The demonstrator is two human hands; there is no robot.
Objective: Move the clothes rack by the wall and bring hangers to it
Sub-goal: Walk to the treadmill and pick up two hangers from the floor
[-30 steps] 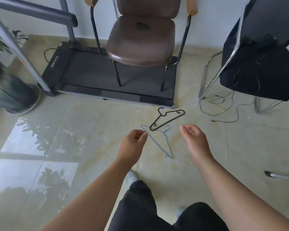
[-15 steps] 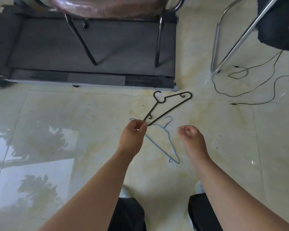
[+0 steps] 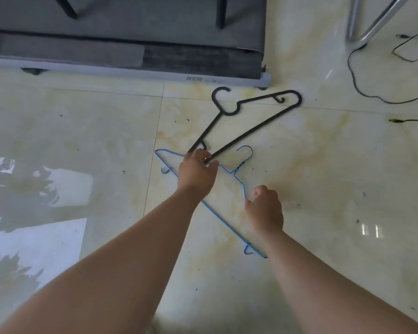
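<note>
Fingers (image 3: pixel 204 156) of the left hand (image 3: pixel 196 172) are pinched on the black hanger's (image 3: pixel 256 124) near corner for lifting, while the right hand (image 3: pixel 266 210), loosely curled and empty, is poised over the blue hanger (image 3: pixel 243 186) flat on the floor (image 3: pixel 323 189).

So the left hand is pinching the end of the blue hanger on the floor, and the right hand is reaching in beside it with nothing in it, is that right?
Not quite. In the head view, the left hand has its grip on the near end of the black hanger, not the blue one. The blue hanger lies on the tiled floor under both hands. The rest holds: the right hand is reaching in beside it, holding nothing.
</note>
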